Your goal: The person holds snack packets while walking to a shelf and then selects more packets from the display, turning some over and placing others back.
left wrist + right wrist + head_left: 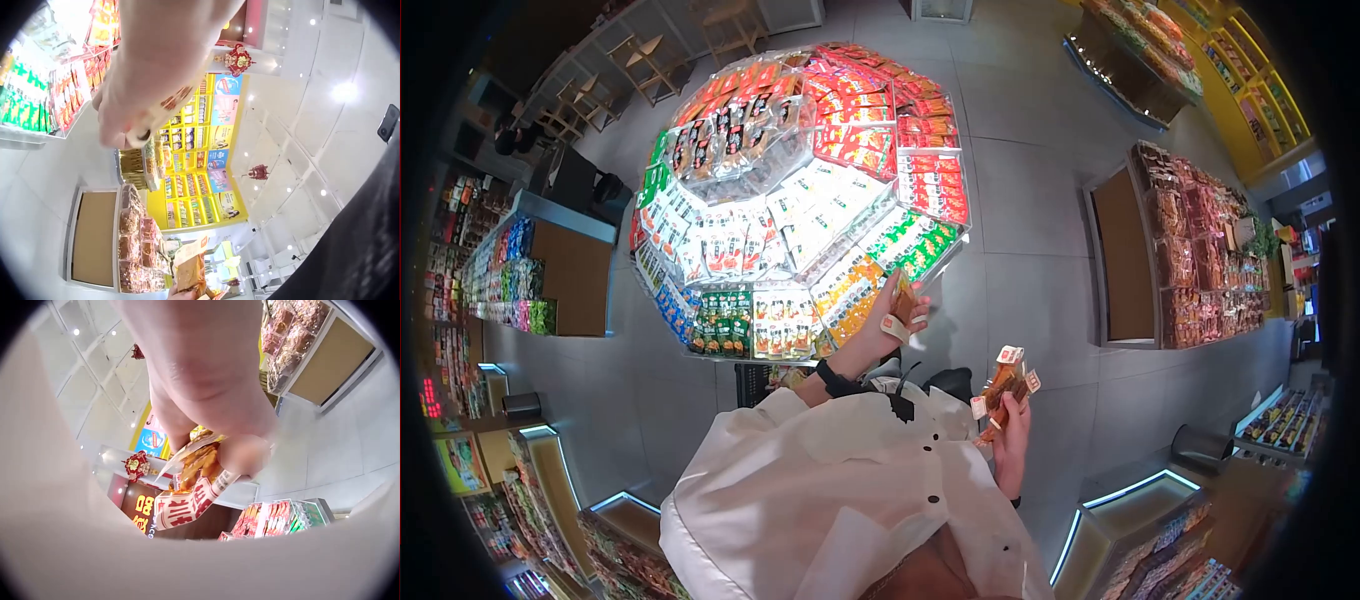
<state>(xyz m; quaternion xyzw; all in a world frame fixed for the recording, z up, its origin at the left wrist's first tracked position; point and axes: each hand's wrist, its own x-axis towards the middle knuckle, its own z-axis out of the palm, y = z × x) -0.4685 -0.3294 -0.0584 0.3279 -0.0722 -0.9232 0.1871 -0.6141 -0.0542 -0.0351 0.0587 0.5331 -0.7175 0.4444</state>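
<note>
Close to the near right edge of the round display, my left hand holds a snack packet with brown contents and a white label. In the left wrist view the fingers of that hand curl about it, and much of the packet is hidden behind them. Lower and to the right, my right hand grips several brown snack packets with white and red ends. The right wrist view shows fingers and thumb pinching a clear packet of brown food with a red-printed white band.
A tiered display of colourful snack packets stands in front of me. Grey tiled floor runs around it. To the right is a stand of pinkish bagged goods; on the left, another stand. Low lit cases flank me behind.
</note>
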